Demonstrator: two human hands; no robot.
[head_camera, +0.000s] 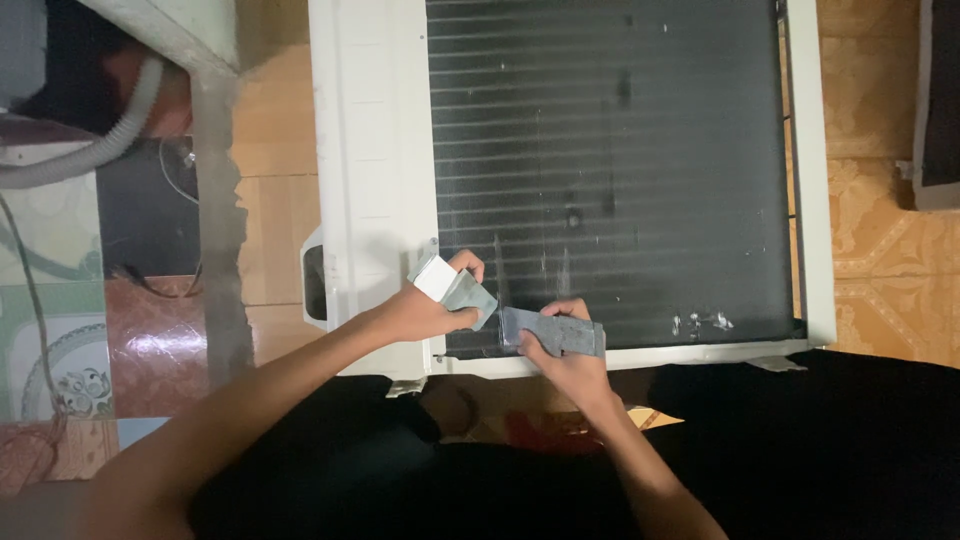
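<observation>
Seen from above, a person leans over an air conditioner unit (375, 150) lying flat on the floor, its dark finned coil (610, 160) facing up. The left hand (425, 305) pinches a small white-and-grey block (450, 285) at the coil's near left corner. The right hand (565, 350) presses a flat grey metal piece (555, 332) against the near edge, fingers together. A slip could bend the thin fins or cut a fingertip.

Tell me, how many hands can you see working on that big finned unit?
2. The left hand grips a grey-and-white tool at the dark fins' lower left corner. The right hand presses a grey plate just beside it, along the white frame's bottom edge.
</observation>
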